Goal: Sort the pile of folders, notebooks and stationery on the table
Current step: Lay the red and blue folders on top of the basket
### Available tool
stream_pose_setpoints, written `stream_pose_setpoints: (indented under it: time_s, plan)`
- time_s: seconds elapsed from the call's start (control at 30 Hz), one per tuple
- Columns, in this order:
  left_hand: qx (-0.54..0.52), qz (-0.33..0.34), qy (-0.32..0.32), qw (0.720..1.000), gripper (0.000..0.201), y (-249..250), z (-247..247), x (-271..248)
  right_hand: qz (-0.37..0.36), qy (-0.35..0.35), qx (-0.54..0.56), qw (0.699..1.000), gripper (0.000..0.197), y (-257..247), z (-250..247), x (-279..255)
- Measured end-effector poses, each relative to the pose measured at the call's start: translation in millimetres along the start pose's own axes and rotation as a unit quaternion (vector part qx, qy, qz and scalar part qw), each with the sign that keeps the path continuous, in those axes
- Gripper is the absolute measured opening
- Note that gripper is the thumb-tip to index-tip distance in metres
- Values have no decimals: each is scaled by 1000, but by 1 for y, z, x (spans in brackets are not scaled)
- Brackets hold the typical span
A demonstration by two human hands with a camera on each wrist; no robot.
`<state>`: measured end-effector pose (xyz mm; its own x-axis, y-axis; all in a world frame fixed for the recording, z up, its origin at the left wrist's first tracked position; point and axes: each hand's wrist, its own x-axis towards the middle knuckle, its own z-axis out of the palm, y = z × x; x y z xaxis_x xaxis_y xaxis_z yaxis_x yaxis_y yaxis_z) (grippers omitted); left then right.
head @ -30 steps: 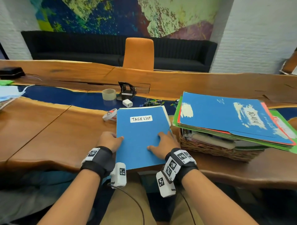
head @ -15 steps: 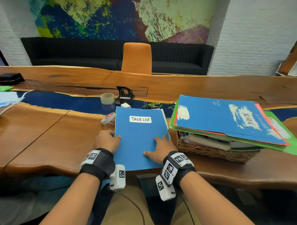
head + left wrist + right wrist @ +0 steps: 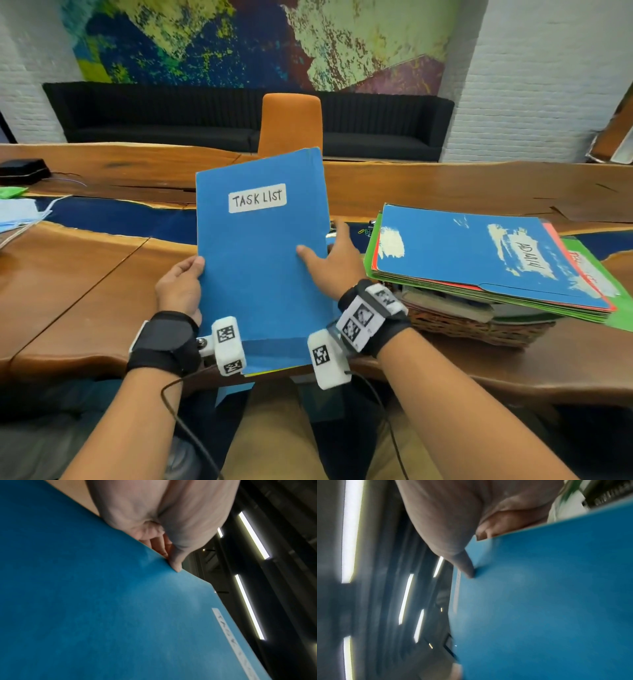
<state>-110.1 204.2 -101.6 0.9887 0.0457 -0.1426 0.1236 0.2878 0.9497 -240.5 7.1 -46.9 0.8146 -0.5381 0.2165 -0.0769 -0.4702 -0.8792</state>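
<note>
A blue folder (image 3: 260,260) labelled TASK LIST is tilted up off the table, its top edge raised toward the far side. My left hand (image 3: 181,284) grips its left edge, thumb on the front and fingers behind. My right hand (image 3: 329,263) grips the right edge the same way. In the left wrist view the folder (image 3: 102,615) fills the frame with the thumb (image 3: 175,563) on its edge. The right wrist view shows the folder (image 3: 539,601) and my thumb (image 3: 467,568) pressed on its cover. A stack of blue, red and green folders (image 3: 479,260) lies on a wicker basket (image 3: 472,329) to the right.
The long wooden table (image 3: 75,274) has a blue inlay strip. Light blue papers (image 3: 17,212) and a black box (image 3: 24,169) lie at the far left. An orange chair (image 3: 291,126) and a black sofa (image 3: 164,116) stand behind the table.
The folder lay flat on the table with both hands on it; now both hands hold its side edges and have lifted it up, hiding the tape roll and small items behind.
</note>
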Motion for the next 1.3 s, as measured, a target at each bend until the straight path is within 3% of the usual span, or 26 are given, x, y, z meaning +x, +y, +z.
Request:
stream_pose_setpoints:
  time_s: [0.07, 0.1, 0.2, 0.27, 0.37, 0.43, 0.5, 0.7, 0.8, 0.93, 1.13, 1.23, 1.3]
  plan:
    - [-3, 20, -23, 1000, 7, 2, 2, -4, -3, 25, 93, 995, 18, -13, -3, 8]
    - [11, 30, -32, 999, 7, 3, 4, -8, -9, 60, 112, 992, 13, -19, -5, 11]
    - [70, 18, -71, 995, 9, 5, 16, -25, -32, 209, 171, 962, 24, -33, -10, 16]
    - [100, -29, -137, 985, 24, 6, 24, -39, -42, 285, 221, 932, 30, -39, -16, 20]
    - [87, -77, -285, 952, 33, 9, 40, -63, -30, 301, 236, 923, 29, -37, -16, 25]
    - [72, -73, -342, 934, 24, 8, 55, -78, -27, 279, 234, 931, 24, -33, -15, 21]
    - [60, -49, -337, 938, 6, 7, 67, -87, -32, 273, 245, 930, 24, -30, -22, 17]
    - [50, 38, -258, 964, 30, 12, 75, -76, -80, 378, 261, 885, 40, -31, -100, 10]
    - [1, 45, -196, 980, 31, 11, 89, -72, -99, 390, 170, 899, 31, -22, -147, 4]
    - [-30, 77, -138, 987, 31, -1, 118, -81, -67, 359, 28, 930, 15, 12, -185, -4]
    - [73, 175, -259, 947, 54, -14, 156, -119, -25, 399, -95, 912, 17, 59, -232, -33]
    - [95, 170, -333, 923, 67, -24, 169, -133, 4, 406, -109, 907, 19, 75, -254, -51]
    - [105, 170, -350, 915, 68, -29, 176, -140, 22, 407, -128, 904, 20, 84, -264, -60]
